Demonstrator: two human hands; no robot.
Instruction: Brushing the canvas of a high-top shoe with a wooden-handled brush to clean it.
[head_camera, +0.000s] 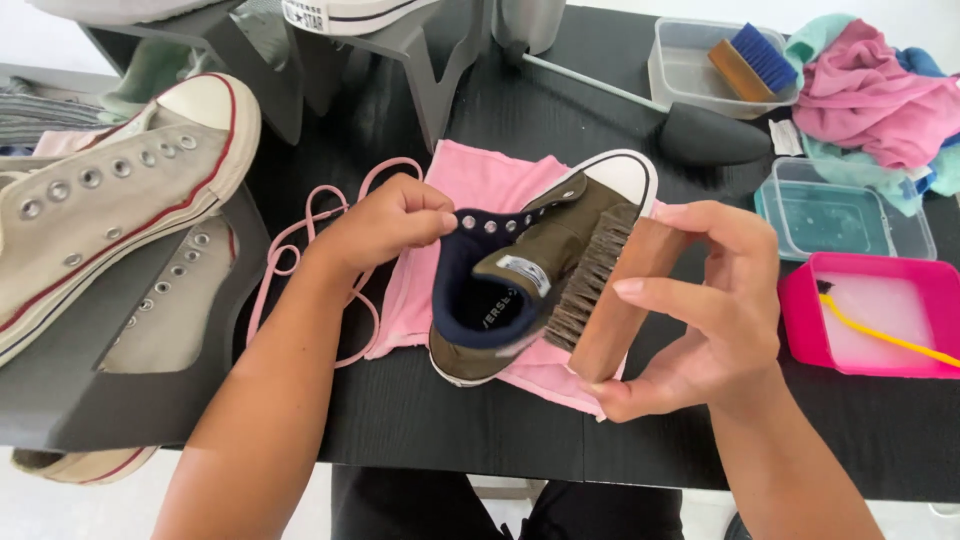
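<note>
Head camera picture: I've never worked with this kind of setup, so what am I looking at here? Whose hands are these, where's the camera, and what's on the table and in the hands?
There is no machine here: a person works with bare hands, and the one camera sits on their head, looking down at a black table. The left hand pinches the eyelet edge of an olive green sneaker, which lies on a pink cloth. The right hand holds a wooden brush, bristles against the shoe's side. Beside the shoe lies a pink shoelace; further left are beige sneakers. To the right stand a pink tub, a clear tub and a pile of rags.
</note>
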